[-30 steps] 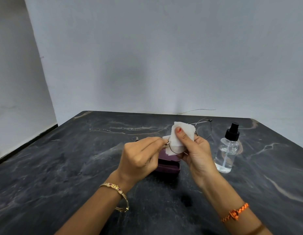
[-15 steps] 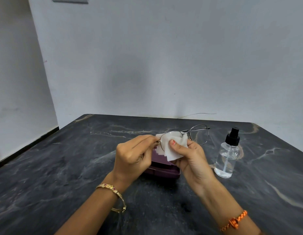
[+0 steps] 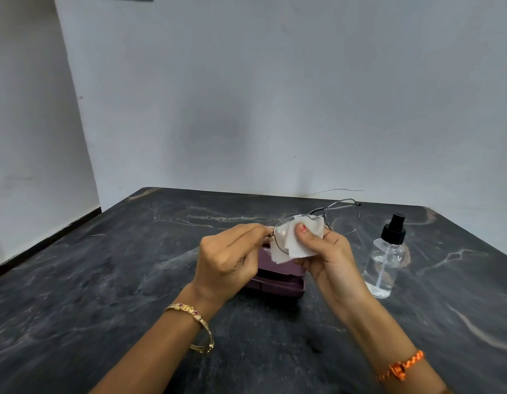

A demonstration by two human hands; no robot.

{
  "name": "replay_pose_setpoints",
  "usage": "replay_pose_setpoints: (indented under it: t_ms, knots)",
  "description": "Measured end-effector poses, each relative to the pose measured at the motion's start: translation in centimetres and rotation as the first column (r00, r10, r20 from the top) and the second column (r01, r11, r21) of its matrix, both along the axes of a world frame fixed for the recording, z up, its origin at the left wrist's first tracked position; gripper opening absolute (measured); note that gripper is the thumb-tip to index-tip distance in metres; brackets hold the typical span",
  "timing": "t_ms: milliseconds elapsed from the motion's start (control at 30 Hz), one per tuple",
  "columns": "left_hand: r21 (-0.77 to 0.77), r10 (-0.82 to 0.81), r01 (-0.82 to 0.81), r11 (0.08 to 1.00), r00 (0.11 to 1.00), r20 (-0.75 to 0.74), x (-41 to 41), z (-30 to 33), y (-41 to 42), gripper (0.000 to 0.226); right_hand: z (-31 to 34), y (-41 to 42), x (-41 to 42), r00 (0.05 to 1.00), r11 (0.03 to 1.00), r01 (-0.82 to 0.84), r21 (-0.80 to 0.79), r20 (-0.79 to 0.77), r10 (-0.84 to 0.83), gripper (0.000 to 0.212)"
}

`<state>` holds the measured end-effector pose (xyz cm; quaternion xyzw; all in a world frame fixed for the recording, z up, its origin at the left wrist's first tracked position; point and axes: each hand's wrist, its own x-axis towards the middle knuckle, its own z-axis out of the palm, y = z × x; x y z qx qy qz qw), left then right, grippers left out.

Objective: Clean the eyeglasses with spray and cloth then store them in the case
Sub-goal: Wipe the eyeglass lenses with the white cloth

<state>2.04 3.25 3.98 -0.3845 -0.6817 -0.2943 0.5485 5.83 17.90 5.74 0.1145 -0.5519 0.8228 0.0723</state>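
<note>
Thin wire-framed eyeglasses [image 3: 342,214] are held up over the table's middle. My left hand [image 3: 228,258] pinches the frame's left end. My right hand [image 3: 327,251] presses a white cloth [image 3: 299,240] around the left lens, thumb on the front of the cloth. The right lens and the temples stick out to the right, free of the cloth. Below the hands, a closed purple glasses case [image 3: 275,280] lies on the table, partly hidden by them. A clear spray bottle [image 3: 384,260] with a black pump top stands upright to the right of the case.
The dark marble-patterned table [image 3: 104,294] runs to a pale wall at the back and a wall on the left. Its left edge and far-right corner are in view. A thin wire [image 3: 334,191] lies at the table's back edge.
The cloth has slid down off the upper lens, so the frame's top rim shows. My right thumb has shifted across the lens. The view has tilted slightly.
</note>
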Motion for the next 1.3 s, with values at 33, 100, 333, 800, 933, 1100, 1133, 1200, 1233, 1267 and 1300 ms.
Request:
replay_pose_setpoints:
  t_ms: [33, 100, 333, 800, 933, 1100, 1133, 1200, 1233, 1267, 1300]
  knots:
    - [0.023, 0.000, 0.000, 1.000, 1.000, 0.012, 0.0, 0.1, 0.0, 0.018, 0.2, 0.1, 0.0, 1.000, 1.000, 0.007, 0.020, -0.008, -0.006, 0.020]
    - [0.054, 0.003, -0.004, 0.999, 1.000, 0.029, -0.1, 0.2, -0.1, 0.018, 0.2, -0.1, 0.0, 1.000, 1.000, 0.023, 0.005, 0.004, -0.023, 0.015]
    - [0.035, -0.007, 0.006, 0.999, 1.000, 0.018, 0.1, -0.1, 0.3, 0.014, -0.2, -0.2, -0.5, 0.988, 0.952, 0.133, -0.275, 0.110, -0.106, 0.030]
    - [-0.004, -0.006, 0.006, 1.000, 1.000, -0.002, 0.0, -0.1, 0.1, 0.015, -0.4, -0.3, -0.1, 1.000, 0.999, 0.017, 0.036, 0.015, -0.017, 0.012]
    - [0.024, 0.003, -0.004, 1.000, 1.000, 0.013, 0.0, 0.2, -0.1, 0.014, 0.0, 0.0, -0.1, 0.999, 0.999, 0.031, 0.027, 0.044, -0.032, 0.014]
    - [0.022, -0.005, 0.005, 1.000, 1.000, 0.016, -0.1, 0.1, -0.1, 0.015, 0.0, -0.5, -0.3, 0.996, 0.978, 0.024, -0.209, 0.094, -0.004, 0.019]
    - [0.007, -0.011, 0.011, 1.000, 1.000, 0.016, 0.0, -0.1, 0.1, 0.016, 0.0, -0.5, -0.3, 0.995, 0.956, 0.023, -0.292, 0.099, 0.006, 0.018]
    - [-0.033, -0.025, 0.026, 0.999, 1.000, 0.017, 0.2, -0.4, 0.4, 0.018, 0.1, -0.5, -0.4, 0.995, 0.903, 0.030, -0.428, 0.103, 0.016, 0.013]
    - [-0.049, -0.030, 0.030, 0.998, 0.999, 0.015, 0.3, -0.5, 0.6, 0.018, 0.0, -0.5, -0.4, 0.994, 0.883, 0.030, -0.469, 0.104, 0.021, 0.013]
    - [-0.054, -0.033, 0.033, 0.998, 0.999, 0.013, 0.3, -0.5, 0.6, 0.018, 0.0, -0.6, -0.4, 0.995, 0.875, 0.024, -0.483, 0.100, 0.028, 0.014]
    - [-0.046, -0.033, 0.033, 0.998, 0.999, 0.013, 0.2, -0.6, 0.6, 0.018, -0.1, -0.6, -0.4, 0.995, 0.882, 0.017, -0.470, 0.099, 0.033, 0.017]
